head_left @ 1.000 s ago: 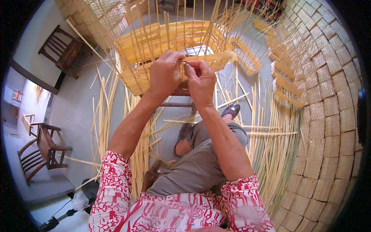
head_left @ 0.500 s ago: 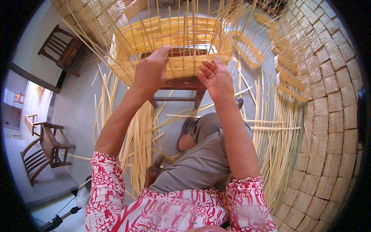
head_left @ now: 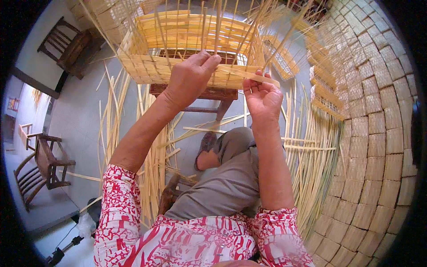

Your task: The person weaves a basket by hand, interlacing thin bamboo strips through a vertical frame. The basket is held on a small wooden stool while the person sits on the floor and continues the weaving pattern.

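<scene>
Holding strip point(head_left: 247, 74) w/ R hand point(head_left: 263, 99) palm-up, L hand point(head_left: 190, 78) knuckles-up

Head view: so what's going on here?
A person is handling a yellow woven basket above a dark wooden stool. The left hand is at its near side, and the right hand holds a flat strip near its end. Upright stakes rise above the weave, and loose strips lie on the floor.

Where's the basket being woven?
The basket sits top centre in the head view, on the brown stool, with left hand and right hand at its near side.
</scene>
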Demonstrator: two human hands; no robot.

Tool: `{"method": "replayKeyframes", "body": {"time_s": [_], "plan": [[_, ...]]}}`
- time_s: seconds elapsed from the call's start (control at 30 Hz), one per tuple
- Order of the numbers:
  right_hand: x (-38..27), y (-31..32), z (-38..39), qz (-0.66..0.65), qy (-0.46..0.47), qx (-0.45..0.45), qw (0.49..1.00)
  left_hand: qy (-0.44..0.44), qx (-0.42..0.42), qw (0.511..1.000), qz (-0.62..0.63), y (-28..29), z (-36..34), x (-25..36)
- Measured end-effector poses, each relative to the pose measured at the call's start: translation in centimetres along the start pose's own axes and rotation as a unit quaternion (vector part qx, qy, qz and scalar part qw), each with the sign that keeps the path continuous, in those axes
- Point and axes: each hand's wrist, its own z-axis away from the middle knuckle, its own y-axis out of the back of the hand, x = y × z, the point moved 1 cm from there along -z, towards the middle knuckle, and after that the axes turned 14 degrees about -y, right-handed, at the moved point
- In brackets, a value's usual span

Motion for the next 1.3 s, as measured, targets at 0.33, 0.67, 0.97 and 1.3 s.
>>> {"method": "replayKeyframes", "body": {"time_s": [0.33, 0.67, 0.97, 1.3], "plan": [[-1.0, 2.5, -1.7, -0.115, -0.128, -0.239, 0.955, 0.023, 0.044, 0.976, 0.211, -0.7, -0.4, -2.5], [0.0, -6.0, 1.4, 0.455, 0.112, -0.272, 0.84, 0.011, 0.019, 0.96, 0.278, -0.1, -0.6, -2.6], [1.2, -7.0, 1.7, 0.535, 0.234, -0.23, 0.779, -0.002, 0.074, 0.962, 0.264, -0.6, -0.6, -2.3], [1.1, -3.8, 0.9, 0.019, -0.019, -0.137, 0.99, 0.086, 0.094, 0.963, 0.236, -1.7, -1.6, -1.7]]}}
